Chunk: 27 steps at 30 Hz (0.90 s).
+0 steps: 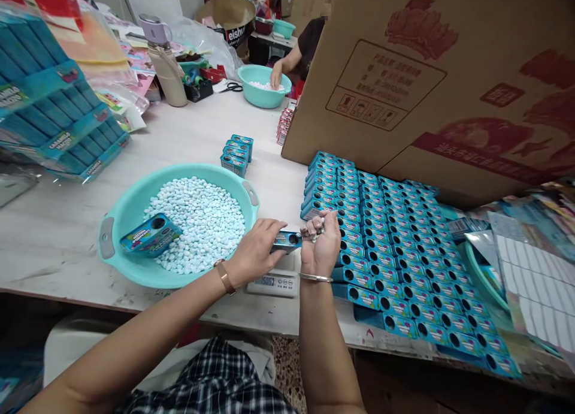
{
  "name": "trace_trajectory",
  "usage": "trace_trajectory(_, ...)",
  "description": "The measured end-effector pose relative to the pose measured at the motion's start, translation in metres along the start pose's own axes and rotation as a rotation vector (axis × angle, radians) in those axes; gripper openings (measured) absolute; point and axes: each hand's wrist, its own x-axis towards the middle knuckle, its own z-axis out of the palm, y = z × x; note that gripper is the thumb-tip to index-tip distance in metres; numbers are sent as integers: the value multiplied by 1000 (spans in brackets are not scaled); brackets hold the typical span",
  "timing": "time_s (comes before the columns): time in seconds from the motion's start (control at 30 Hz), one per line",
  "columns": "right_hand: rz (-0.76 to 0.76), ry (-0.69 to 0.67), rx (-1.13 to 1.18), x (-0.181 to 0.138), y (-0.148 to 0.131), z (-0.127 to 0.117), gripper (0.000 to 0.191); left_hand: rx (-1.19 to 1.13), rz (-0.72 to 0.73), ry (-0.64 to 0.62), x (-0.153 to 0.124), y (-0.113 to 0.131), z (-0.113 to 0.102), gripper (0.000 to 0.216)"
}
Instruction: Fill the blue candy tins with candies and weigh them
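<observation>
My left hand [257, 246] grips a small blue candy box [287, 241] between thumb and fingers, just above a white digital scale [275, 284]. At the right end of the box, my right hand [324, 240] is turned palm up, fingers curled round several small pale candies [315, 229]. To the left stands a turquoise basin [108, 222] holding a heap of pale blue and white candies [202, 216]. Another blue box [151, 234] lies tilted on that heap. Rows of upright blue boxes [390, 240] with dark round holes in their tops fill the table to the right.
A large cardboard carton [426, 72] stands behind the rows. Several blue boxes [236, 154] sit apart beyond the basin. Wrapped display packs [58, 96] are at left, near a bottle [166, 66] and scissors [232, 87]. Across the table, a co-worker's hand [276, 75] reaches into another basin [263, 97].
</observation>
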Motion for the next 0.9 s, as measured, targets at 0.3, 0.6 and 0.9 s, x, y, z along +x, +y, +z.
trace_trajectory(0.3,1,17,9,2,1,0,32,-10,-6,9,0,1,-1,49)
trace_trajectory(0.6,107,10,187,15,-23,-15,31,-18,12,42,-1,0,-15,46)
trace_trajectory(0.9,122,18,216,15,-24,-15,29,55,86,-32,7,7,-13,50)
